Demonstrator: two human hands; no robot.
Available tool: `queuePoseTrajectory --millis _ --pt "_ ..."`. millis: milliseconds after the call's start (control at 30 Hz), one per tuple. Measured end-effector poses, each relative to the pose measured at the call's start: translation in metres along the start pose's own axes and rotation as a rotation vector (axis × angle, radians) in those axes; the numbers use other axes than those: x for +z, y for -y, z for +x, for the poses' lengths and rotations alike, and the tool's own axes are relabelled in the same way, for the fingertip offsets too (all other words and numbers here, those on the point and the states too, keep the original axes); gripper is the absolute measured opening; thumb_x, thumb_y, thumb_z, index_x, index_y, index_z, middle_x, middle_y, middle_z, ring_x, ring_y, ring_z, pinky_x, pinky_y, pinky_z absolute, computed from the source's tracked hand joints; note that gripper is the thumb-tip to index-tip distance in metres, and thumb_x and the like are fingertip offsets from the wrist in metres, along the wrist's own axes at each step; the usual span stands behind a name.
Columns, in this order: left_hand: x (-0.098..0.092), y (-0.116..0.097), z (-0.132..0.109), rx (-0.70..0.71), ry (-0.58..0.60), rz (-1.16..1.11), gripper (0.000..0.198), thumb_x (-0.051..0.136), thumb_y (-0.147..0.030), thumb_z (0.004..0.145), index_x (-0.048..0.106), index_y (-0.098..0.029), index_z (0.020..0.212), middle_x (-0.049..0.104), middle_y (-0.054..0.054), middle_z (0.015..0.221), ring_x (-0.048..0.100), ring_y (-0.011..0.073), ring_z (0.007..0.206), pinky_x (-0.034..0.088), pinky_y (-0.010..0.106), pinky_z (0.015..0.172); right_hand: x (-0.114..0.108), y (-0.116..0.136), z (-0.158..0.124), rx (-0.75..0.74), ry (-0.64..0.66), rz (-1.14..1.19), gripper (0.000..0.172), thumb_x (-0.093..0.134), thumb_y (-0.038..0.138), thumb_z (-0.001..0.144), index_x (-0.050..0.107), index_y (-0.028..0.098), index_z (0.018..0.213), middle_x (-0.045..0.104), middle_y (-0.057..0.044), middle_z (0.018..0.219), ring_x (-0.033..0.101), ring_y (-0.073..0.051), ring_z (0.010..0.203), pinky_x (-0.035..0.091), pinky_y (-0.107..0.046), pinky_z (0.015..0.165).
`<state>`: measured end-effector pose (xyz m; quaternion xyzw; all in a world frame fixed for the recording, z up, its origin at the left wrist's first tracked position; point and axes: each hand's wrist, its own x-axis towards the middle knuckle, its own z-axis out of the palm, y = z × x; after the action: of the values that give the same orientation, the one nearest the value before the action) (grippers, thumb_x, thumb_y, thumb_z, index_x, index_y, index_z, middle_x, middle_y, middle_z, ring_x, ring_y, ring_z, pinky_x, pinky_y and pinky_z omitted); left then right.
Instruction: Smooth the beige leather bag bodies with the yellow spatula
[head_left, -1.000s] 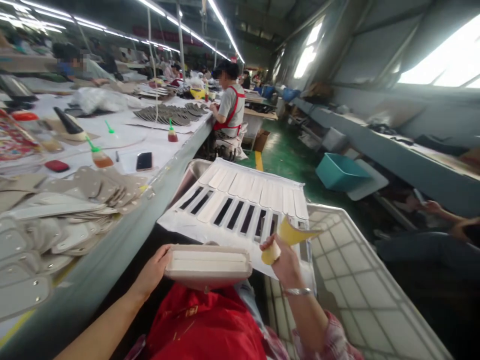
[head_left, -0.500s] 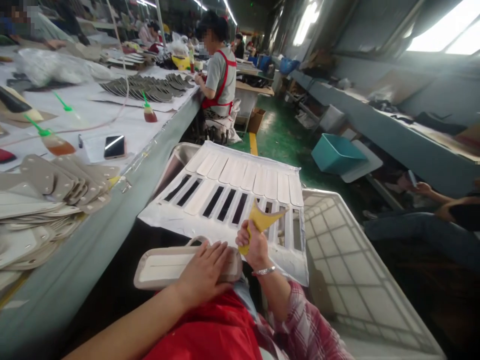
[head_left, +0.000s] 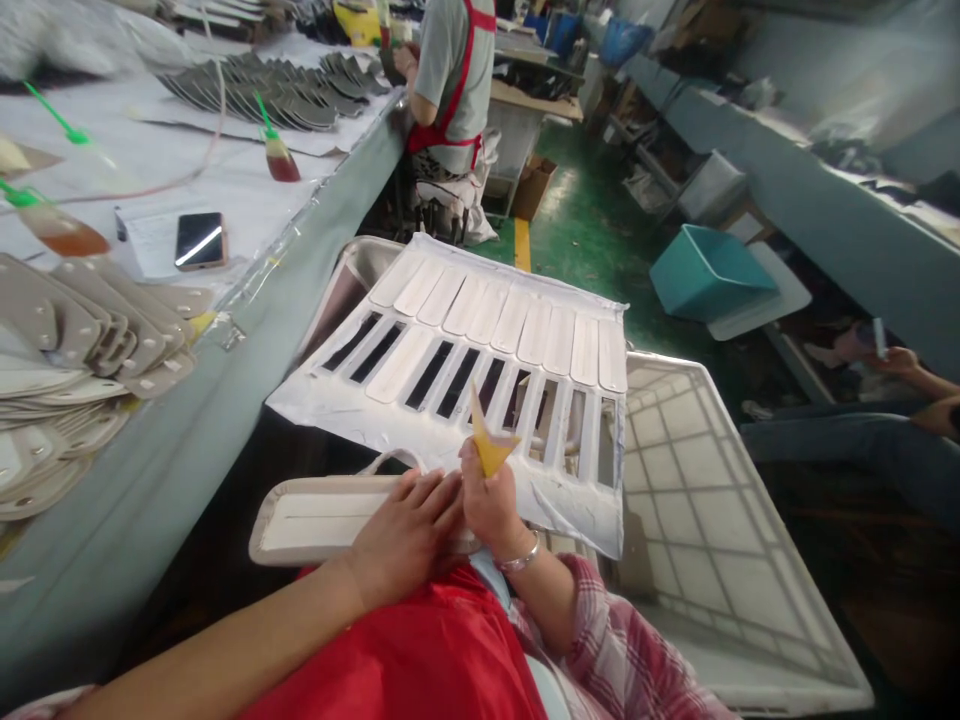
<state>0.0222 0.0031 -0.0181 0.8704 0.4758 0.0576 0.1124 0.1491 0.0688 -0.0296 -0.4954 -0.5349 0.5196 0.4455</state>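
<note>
A long padded piece (head_left: 322,520) with a white face, beige edging and a small loop on its far side lies across my lap, over a red apron. My left hand (head_left: 409,530) rests on its right part with fingers stretched flat. My right hand (head_left: 491,505) grips a bent yellow sheet (head_left: 491,450), its pointed corners sticking up above the fist. Both hands are close together at the right end of the padded piece, which they partly hide. Just beyond is a white slotted board (head_left: 442,440) carrying a row of white rounded strips (head_left: 517,320).
On the left table (head_left: 262,300) are stacked beige pieces (head_left: 97,330), a phone (head_left: 201,241), green-tipped bottles (head_left: 281,160) and curved grey pieces (head_left: 277,90). A white crate (head_left: 690,500) stands right, a teal bin (head_left: 709,275) beyond. One co-worker (head_left: 454,90) sits ahead; another person's hand (head_left: 896,362) shows at right.
The view has tipped downward. My right hand has moved left and down toward my left hand, and the yellow sheet has turned. My left hand stays flat on the padded piece.
</note>
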Motion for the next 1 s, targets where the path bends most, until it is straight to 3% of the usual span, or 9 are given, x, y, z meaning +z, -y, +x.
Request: queuePoseTrajectory --millis 67,133,300,433,800,900,1000 --pt "0.000 -0.001 0.001 0.000 -0.003 0.003 0.063 0.043 -0.053 0.084 0.034 -0.017 0.135 0.040 0.012 0.136 0.031 0.0308 0.125 0.020 0.047 0.102 0.000 0.001 0.000 -0.099 -0.019 -0.167 0.022 0.045 0.039 0.085 0.053 0.021 0.074 0.050 0.002 0.064 0.045 -0.011 0.059 0.036 -0.026 0.058" --pt "0.000 -0.002 -0.001 0.001 -0.011 0.014 0.063 0.041 -0.054 0.085 0.034 -0.017 0.135 0.041 0.012 0.136 0.032 0.0310 0.125 0.020 0.047 0.102 -0.001 0.003 0.001 -0.093 -0.016 -0.152 0.022 0.046 0.038 0.085 0.053 0.021 0.074 0.050 0.002 0.063 0.045 -0.010 0.058 0.036 -0.026 0.057" --pt "0.002 -0.005 -0.009 0.015 -0.080 0.032 0.066 0.036 -0.059 0.084 0.033 -0.017 0.136 0.039 0.011 0.138 0.034 0.0293 0.124 0.019 0.044 0.102 -0.008 0.006 0.004 0.277 -0.055 0.499 0.030 0.055 0.046 0.076 0.044 0.020 0.069 0.025 0.011 0.044 0.022 -0.005 0.036 0.021 -0.019 0.036" --pt "0.003 -0.006 -0.010 0.014 -0.110 0.029 0.069 0.038 -0.061 0.082 0.037 -0.016 0.134 0.041 0.011 0.137 0.036 0.0286 0.123 0.020 0.043 0.102 -0.010 0.006 0.003 0.293 -0.114 0.722 0.032 0.064 0.043 0.070 0.044 0.019 0.068 0.026 0.012 0.044 0.022 -0.003 0.035 0.019 -0.016 0.033" --pt "0.000 -0.002 -0.004 0.012 -0.088 0.003 0.067 0.038 -0.059 0.083 0.035 -0.017 0.135 0.042 0.012 0.136 0.037 0.0293 0.122 0.022 0.044 0.100 -0.007 0.009 0.009 0.363 -0.167 0.748 0.029 0.064 0.039 0.070 0.043 0.019 0.067 0.027 0.012 0.044 0.021 -0.003 0.035 0.019 -0.015 0.033" --pt "-0.002 -0.002 -0.005 0.011 -0.069 0.008 0.064 0.040 -0.055 0.084 0.033 -0.018 0.136 0.041 0.011 0.136 0.036 0.0287 0.123 0.022 0.044 0.101 -0.002 0.008 0.006 0.317 -0.182 0.613 0.030 0.059 0.044 0.075 0.042 0.019 0.068 0.027 0.012 0.044 0.023 -0.004 0.034 0.021 -0.017 0.034" --pt "-0.004 -0.003 -0.006 0.010 -0.046 0.005 0.064 0.042 -0.053 0.084 0.031 -0.018 0.137 0.040 0.010 0.137 0.033 0.0287 0.124 0.021 0.044 0.101 0.001 0.001 -0.001 0.184 -0.171 0.309 0.031 0.047 0.048 0.083 0.045 0.020 0.071 0.030 0.010 0.044 0.028 -0.006 0.036 0.025 -0.021 0.036"
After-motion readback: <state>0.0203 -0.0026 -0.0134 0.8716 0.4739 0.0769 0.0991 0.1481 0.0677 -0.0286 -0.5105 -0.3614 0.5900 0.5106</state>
